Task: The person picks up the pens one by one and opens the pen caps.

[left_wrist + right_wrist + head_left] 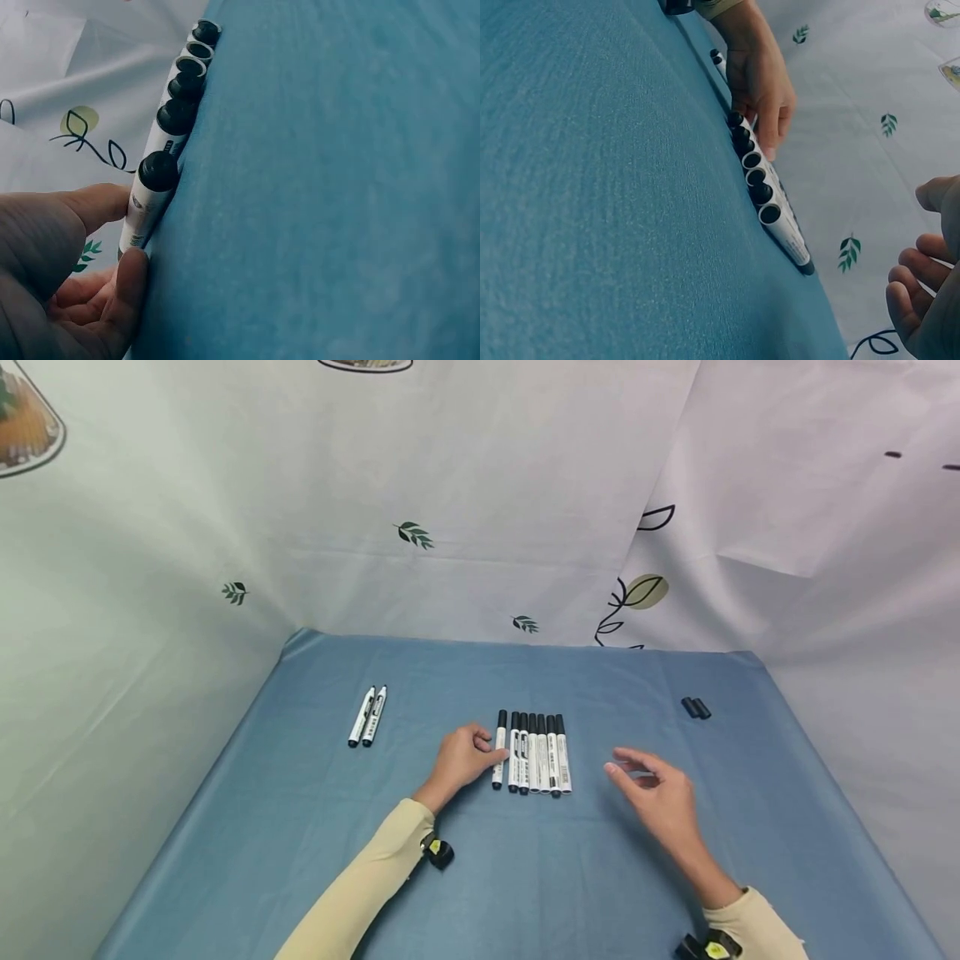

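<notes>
Near the middle of the table, several white markers [543, 752] with black caps lie side by side in a row. My left hand [459, 760] pinches the leftmost marker [498, 773], which lies slightly apart from the others. In the left wrist view, its thumb [101, 206] and a fingertip bracket the body of that marker [148, 202], black end toward the camera. My right hand [663, 793] is over the cloth to the right of the row, fingers loosely bent and holding nothing. It also shows at the right edge of the right wrist view.
Two uncapped markers [367, 717] lie together at the left, tips pointing away. A pair of black caps [696, 708] sits at the far right. Blue cloth [525, 877] covers the table, and white printed fabric [480, 585] hangs around its back and sides.
</notes>
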Demonstrator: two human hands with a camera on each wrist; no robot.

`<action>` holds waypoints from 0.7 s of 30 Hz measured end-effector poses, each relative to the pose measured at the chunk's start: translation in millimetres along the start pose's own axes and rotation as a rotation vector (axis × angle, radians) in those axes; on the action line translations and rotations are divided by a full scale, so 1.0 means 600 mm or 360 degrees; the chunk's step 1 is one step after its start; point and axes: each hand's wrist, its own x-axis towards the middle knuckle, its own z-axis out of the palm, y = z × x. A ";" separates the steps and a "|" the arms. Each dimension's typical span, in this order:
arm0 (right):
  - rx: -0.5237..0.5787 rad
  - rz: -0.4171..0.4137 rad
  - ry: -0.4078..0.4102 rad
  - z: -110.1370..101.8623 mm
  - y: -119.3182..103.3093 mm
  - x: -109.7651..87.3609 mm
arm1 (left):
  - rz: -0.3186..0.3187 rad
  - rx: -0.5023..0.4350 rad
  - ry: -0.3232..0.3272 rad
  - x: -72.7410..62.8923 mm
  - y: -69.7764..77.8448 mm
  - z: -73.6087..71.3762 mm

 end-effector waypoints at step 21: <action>0.0009 0.0108 -0.0050 -0.007 -0.010 0.005 | -0.0143 -0.0528 0.0018 -0.012 -0.015 -0.020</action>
